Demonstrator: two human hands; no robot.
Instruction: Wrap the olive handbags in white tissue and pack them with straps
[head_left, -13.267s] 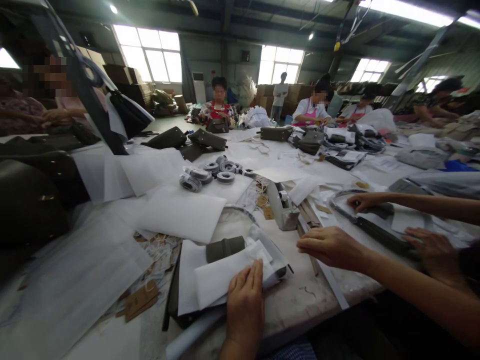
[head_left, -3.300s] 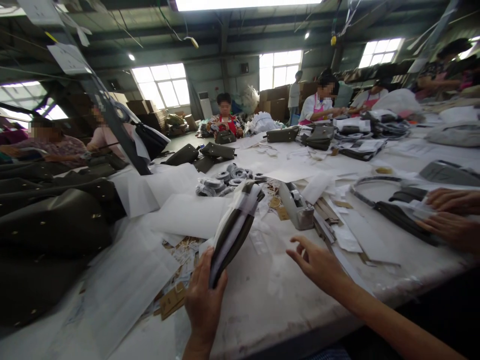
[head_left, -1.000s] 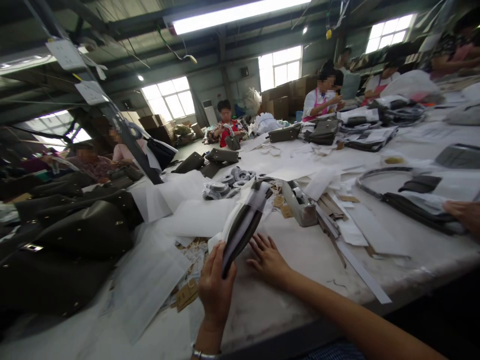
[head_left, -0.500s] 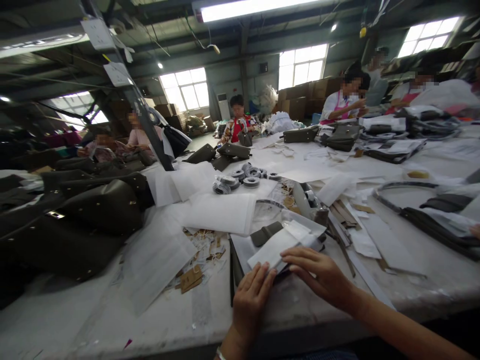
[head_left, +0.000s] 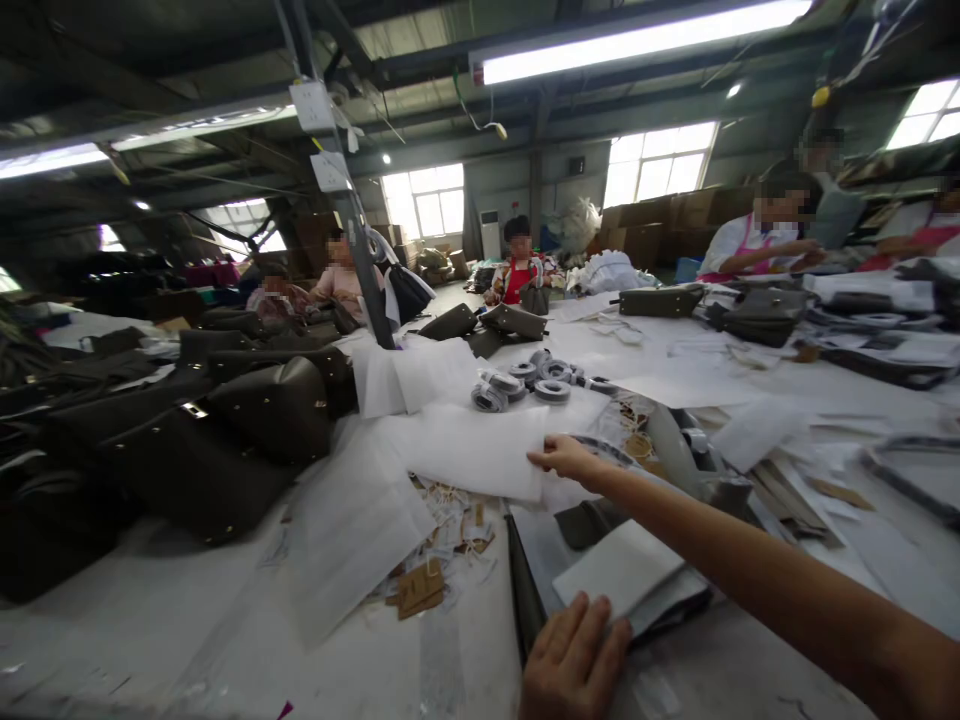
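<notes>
My right hand [head_left: 564, 458] reaches forward, its fingertips pinched at the right edge of a thin white foam sheet [head_left: 472, 450]. Near the table's front edge, my left hand [head_left: 577, 655] lies with fingers stretched out over the lower edge of a folded white sheet [head_left: 621, 570]. Under that folded sheet is a dark flat bag piece [head_left: 526, 590] with pale lining; a dark grey-green flap [head_left: 589, 522] shows beside it. My right forearm passes over part of this stack.
Dark bags [head_left: 262, 430] are heaped on the left. Brown paper tags [head_left: 420, 588] lie near the middle, with rolled grey straps [head_left: 553, 390] behind. An open box [head_left: 679, 440] stands on the right. A metal post [head_left: 367, 270] rises from the table. Several people work farther back.
My right hand has left the folded sheet and moved forward to the foam sheet's edge. My left hand stays on the folded sheet. The view has swung left.
</notes>
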